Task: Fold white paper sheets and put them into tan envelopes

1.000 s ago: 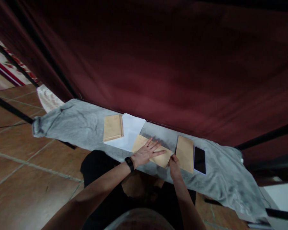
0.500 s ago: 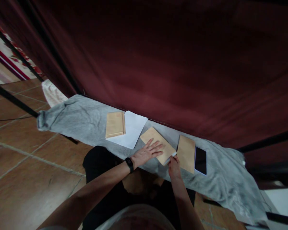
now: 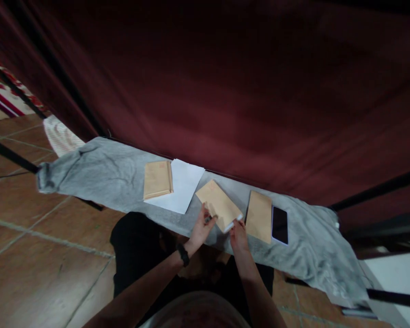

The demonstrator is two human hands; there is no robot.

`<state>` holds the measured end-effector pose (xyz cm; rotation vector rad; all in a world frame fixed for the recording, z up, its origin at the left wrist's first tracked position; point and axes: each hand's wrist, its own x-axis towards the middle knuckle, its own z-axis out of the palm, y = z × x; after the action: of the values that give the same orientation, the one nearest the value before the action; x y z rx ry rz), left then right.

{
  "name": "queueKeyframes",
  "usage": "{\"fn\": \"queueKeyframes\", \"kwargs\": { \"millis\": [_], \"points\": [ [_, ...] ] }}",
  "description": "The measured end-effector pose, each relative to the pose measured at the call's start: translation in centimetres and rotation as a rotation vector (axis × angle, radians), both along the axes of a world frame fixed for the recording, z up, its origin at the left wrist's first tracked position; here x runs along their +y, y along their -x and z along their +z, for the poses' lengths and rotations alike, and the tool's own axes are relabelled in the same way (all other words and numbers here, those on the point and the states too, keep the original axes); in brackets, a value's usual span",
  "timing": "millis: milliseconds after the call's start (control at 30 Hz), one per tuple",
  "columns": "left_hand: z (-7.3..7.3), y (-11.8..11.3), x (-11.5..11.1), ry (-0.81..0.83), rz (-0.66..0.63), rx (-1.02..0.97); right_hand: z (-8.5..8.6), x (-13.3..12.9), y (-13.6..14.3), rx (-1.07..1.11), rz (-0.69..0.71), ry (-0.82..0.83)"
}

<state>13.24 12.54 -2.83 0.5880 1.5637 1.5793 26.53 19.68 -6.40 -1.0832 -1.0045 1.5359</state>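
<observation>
A tan envelope (image 3: pixel 218 202) lies tilted in front of me, with a strip of white paper (image 3: pixel 233 223) showing at its lower right end. My left hand (image 3: pixel 203 226) grips the envelope's lower left edge between thumb and fingers. At the end with the white strip, my right hand (image 3: pixel 238 231) has its fingers closed on the paper and envelope. A stack of tan envelopes (image 3: pixel 157 178) rests partly on white sheets (image 3: pixel 184 184) to the left. Another tan envelope (image 3: pixel 258 216) lies flat to the right, beside a dark phone (image 3: pixel 280 225).
A grey cloth (image 3: pixel 112 168) covers the narrow surface. Behind it hangs a dark red curtain (image 3: pixel 205 100), with black bars at both sides. Tiled floor (image 3: pixel 30 255) shows at the lower left, and a white panel (image 3: pixel 396 273) at the lower right.
My left hand, earlier spread flat on the envelope, has moved down to its edge and closed on it. The envelope's near side looks slightly raised. The view has shifted a little.
</observation>
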Motion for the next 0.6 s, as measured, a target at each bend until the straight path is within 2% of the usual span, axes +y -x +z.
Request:
{"fn": "queueKeyframes", "kwargs": {
  "millis": [67,100,267,367,600],
  "points": [
    [-0.7,-0.7,0.3,0.050,0.113,-0.250,0.3,-0.2,0.5,0.038,-0.057,0.030],
    [-0.8,-0.9,0.3,0.058,0.130,-0.295,0.4,-0.4,0.8,0.053,-0.075,0.041],
    [-0.7,-0.9,0.2,0.070,0.052,-0.468,1.3,-0.9,2.0,0.088,-0.072,0.055],
    [-0.7,-0.9,0.2,0.091,0.012,-0.524,1.6,-1.1,2.0,0.076,-0.060,0.048],
    [-0.9,-1.1,-0.1,0.092,0.030,-0.546,1.4,-0.2,1.1,-0.001,-0.086,0.057]
  ]
}}
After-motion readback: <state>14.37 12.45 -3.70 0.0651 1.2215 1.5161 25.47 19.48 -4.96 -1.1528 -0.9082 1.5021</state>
